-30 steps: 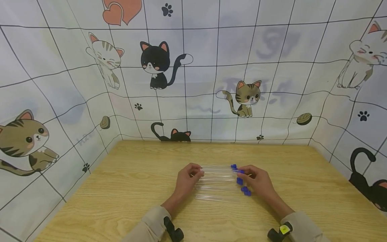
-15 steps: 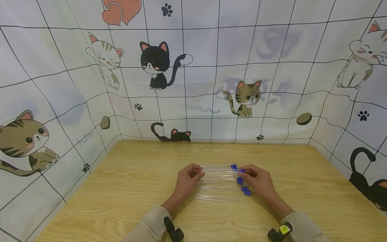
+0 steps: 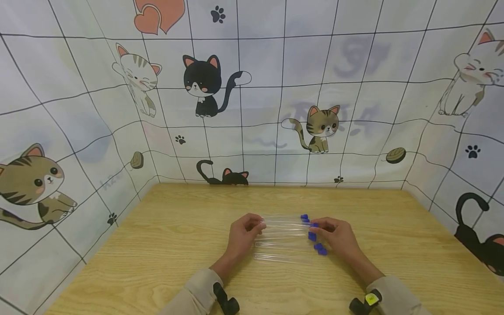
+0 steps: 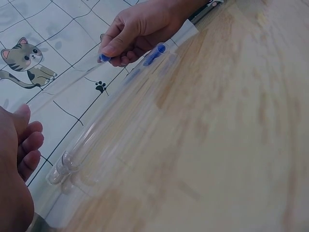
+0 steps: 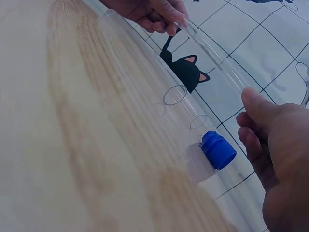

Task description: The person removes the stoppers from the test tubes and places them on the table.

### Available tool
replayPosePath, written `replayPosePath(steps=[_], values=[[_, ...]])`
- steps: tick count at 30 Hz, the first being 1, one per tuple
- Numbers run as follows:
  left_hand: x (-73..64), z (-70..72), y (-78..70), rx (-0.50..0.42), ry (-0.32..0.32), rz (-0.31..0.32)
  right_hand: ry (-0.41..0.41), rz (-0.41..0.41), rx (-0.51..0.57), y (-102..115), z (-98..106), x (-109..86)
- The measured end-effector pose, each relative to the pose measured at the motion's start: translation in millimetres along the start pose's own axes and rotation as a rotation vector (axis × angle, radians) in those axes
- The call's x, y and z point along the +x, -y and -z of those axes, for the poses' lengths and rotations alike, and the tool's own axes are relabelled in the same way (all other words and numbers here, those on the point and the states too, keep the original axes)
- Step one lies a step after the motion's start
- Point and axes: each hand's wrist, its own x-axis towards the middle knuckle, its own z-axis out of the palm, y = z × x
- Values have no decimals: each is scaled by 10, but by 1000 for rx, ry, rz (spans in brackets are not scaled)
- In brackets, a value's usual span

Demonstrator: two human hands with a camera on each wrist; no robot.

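Note:
My left hand (image 3: 246, 232) pinches one end of a clear test tube (image 5: 217, 60) between thumb and fingers, and the tube is held up over the table. At its other end, the thumb and fingers of my right hand (image 3: 334, 234) pinch a small blue cap (image 4: 104, 58), which is partly hidden by them. Below the raised tube, several more clear test tubes (image 3: 281, 258) lie side by side, their rounded ends toward my left. Loose blue caps (image 3: 320, 249) lie near their right ends. In the right wrist view, one blue cap (image 5: 218, 150) rests near an open tube rim (image 5: 175, 94).
Everything lies on a light wood-grain table (image 3: 177, 245). A white grid-lined cloth (image 3: 260, 105) printed with cats rises behind the table and at both sides. Black wrist cameras are strapped over both beige sleeves (image 3: 193, 295).
My right hand has shifted only slightly, a little right and then back and down, with the cap. The left hand stays almost still on the tube; the loose tubes and caps lie as before.

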Motion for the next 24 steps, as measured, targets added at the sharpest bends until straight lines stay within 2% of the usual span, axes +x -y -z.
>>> replayPosePath(steps=[8,12,19,24], values=[[4,-1,-8,-48,8,-5,10,18,186,29,30,-1],[7,-6,17,-55,15,-14,-6,22,205,35,32,-1],[76,-48,364,-20,-3,14,30,55,208,20,40,-2],[72,-39,365,-16,-9,26,54,35,218,30,46,-3]])
